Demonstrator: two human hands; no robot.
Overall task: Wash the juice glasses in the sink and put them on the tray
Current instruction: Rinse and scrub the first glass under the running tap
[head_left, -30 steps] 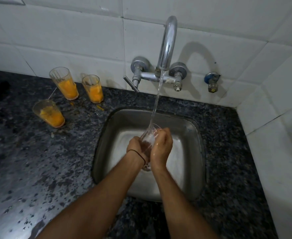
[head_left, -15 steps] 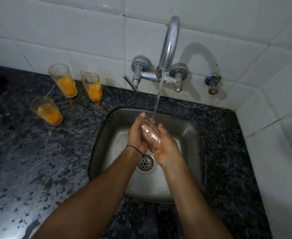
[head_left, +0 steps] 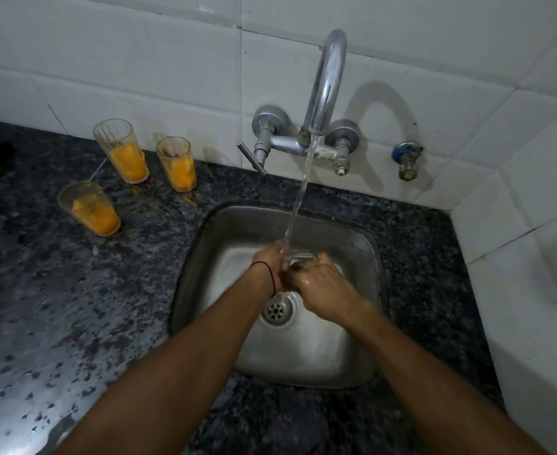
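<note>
**A:** Right grip [head_left: 320, 280] is clamped round the clear glass [head_left: 300, 257], fingers curled over its side, low in the sink [head_left: 303, 366] and just past the drain [head_left: 276, 311].

**B:** And the other one?

**A:** Left grip [head_left: 268, 262] sits at nine o'clock of the glass, touching it. Its fingers are hidden behind the back of the hand, so I cannot tell whether they wrap round or lie flat.

**B:** How does the glass lie?

**A:** It's blurred by water, but it looks tipped on its side, its long axis running nine to three between the two grips. The stream [head_left: 298, 198] falls on it from twelve o'clock. I can't make out which end is the mouth.

**B:** So what does the coming move turn on?

**A:** I'd say this glass is mid-rinse. The right grip has the surer hold, so it is the likelier one to carry the glass away. The tray isn't in view, so I can't say which way. Wet glass may slip.

**B:** Farther out?

**A:** On the tabletop [head_left: 73, 307], at ten o'clock of the sink, stand three unwashed juice glasses. There's a near one [head_left: 90, 210], a tall one [head_left: 122, 152] behind it, and a third [head_left: 177, 165] at the tall one's three o'clock. All are well apart from the grips, and the left arm is nearer to them. The faucet [head_left: 328, 77] rises at twelve o'clock.
</note>
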